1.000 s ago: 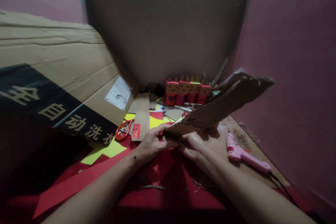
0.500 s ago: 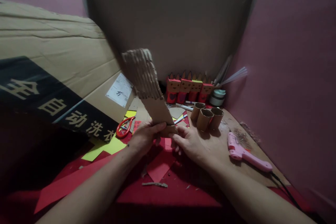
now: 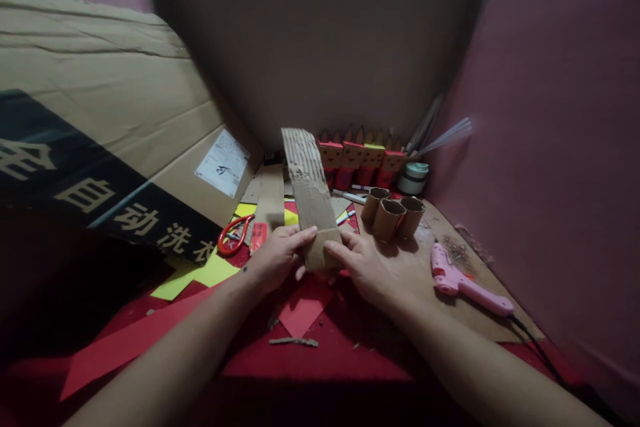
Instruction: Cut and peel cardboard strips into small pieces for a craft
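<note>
Between my two hands is a long cardboard strip [image 3: 315,193], its far part ribbed where the corrugation shows and its near end folded over flat. My left hand [image 3: 283,250] pinches the left edge near the fold, thumb on top. On the right edge, my right hand [image 3: 357,260] grips the same end with its thumb pressed on the folded part. The fingers under the strip are mostly hidden. Below the hands lies a piece of red paper [image 3: 305,307] on the red cloth [image 3: 340,360].
Three cardboard tubes [image 3: 389,219] stand right of the hands, near a pink glue gun [image 3: 465,283] with a black cord. Red-handled scissors [image 3: 235,235] and yellow paper [image 3: 215,270] lie left. Several decorated box figures [image 3: 353,157] and a lidded jar [image 3: 413,178] stand behind. A large carton [image 3: 125,93] leans at left.
The strip's far end has swung right and down, so the strip leans lower. Its near end now shows a wider folded flap under my thumbs. Both hands keep their hold.
</note>
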Action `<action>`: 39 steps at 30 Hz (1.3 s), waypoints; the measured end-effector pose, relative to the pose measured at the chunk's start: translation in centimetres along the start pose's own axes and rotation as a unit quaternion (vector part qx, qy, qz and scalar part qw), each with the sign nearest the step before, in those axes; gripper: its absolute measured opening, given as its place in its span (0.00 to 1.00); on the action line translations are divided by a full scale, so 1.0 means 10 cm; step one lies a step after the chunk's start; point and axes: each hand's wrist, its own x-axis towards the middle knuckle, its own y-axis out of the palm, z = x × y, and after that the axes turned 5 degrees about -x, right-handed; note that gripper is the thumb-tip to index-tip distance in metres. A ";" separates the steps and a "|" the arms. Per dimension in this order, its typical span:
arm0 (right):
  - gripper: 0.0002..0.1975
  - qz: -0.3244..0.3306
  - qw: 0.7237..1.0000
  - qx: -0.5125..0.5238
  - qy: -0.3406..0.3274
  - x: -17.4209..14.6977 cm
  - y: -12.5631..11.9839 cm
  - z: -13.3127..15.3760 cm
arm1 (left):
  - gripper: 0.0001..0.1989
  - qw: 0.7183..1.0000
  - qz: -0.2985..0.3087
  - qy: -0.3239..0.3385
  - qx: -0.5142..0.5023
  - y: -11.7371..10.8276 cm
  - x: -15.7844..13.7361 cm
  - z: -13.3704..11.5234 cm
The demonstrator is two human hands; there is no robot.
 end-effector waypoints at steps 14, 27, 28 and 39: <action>0.11 -0.039 0.974 0.224 -0.008 0.12 0.02 -0.13 | 0.07 0.971 -0.085 0.140 0.174 0.08 -0.07 -0.03; 0.23 -0.084 0.939 0.329 0.050 0.07 0.11 -0.06 | 0.11 0.969 -0.056 0.101 0.217 0.12 -0.07 -0.04; 0.23 -0.087 0.939 0.327 0.055 0.07 0.11 -0.06 | 0.11 0.967 -0.057 0.100 0.227 0.13 -0.08 -0.04; 0.18 -0.065 0.924 0.354 0.127 0.03 0.07 0.00 | 0.09 0.974 -0.062 0.076 0.204 0.12 -0.09 -0.02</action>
